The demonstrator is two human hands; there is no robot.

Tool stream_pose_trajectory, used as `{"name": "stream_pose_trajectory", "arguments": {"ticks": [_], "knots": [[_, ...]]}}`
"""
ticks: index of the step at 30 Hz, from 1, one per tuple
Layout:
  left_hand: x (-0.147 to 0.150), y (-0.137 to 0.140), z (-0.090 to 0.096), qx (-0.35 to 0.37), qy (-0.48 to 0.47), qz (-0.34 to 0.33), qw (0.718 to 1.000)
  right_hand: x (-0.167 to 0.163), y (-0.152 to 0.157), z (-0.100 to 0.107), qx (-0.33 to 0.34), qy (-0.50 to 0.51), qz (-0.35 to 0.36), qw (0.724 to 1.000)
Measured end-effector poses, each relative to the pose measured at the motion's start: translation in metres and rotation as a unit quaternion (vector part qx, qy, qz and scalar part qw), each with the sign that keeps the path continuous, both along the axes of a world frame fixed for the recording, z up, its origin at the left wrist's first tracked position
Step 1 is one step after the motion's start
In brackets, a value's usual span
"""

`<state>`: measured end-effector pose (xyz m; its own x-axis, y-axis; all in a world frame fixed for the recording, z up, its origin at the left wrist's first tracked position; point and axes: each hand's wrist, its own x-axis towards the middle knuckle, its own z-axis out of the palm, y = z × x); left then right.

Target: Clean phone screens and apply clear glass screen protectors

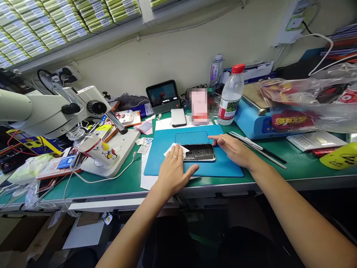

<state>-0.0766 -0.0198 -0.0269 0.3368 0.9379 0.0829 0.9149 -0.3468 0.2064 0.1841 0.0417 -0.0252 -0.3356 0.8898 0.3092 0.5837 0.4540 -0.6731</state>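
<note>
A phone (200, 153) lies on a blue mat (161, 168), its dark face streaked with pale reflections or smears. My left hand (173, 169) rests flat over a white wipe (183, 149) at the phone's left end, thumb spread away. Just behind the phone is a clear sheet with a thin black border (192, 138), probably a screen protector. My right hand (232, 149) is at that sheet's right end, index finger extended to its edge and thumb apart. Whether that fingertip touches the sheet, I cannot tell.
At left stands a microscope (50, 111), with a glass jar (96, 149) on its base and a white cable in front. Behind the mat are a small screen device (163, 96) and a red-capped bottle (231, 98). Thin tools (259, 149) and a blue machine (251, 117) lie right.
</note>
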Motion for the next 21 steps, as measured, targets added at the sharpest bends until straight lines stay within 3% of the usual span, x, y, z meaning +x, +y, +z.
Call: {"name": "stream_pose_trajectory", "arguments": {"ticks": [8, 11, 15, 21], "knots": [[0.092, 0.008, 0.0, 0.032, -0.031, -0.045, 0.998, 0.002, 0.002, -0.002, -0.001, 0.021, -0.011, 1.0], [0.109, 0.009, 0.002, 0.043, -0.031, -0.042, 0.998, 0.003, 0.005, -0.004, -0.001, 0.024, -0.026, 0.999], [0.091, -0.01, 0.0, 0.05, -0.025, -0.074, 0.996, 0.003, 0.005, -0.004, -0.004, 0.02, -0.017, 1.0], [0.028, -0.038, -0.003, 0.04, -0.001, -0.073, 0.997, 0.001, 0.002, -0.002, -0.012, -0.009, -0.006, 1.0]]}}
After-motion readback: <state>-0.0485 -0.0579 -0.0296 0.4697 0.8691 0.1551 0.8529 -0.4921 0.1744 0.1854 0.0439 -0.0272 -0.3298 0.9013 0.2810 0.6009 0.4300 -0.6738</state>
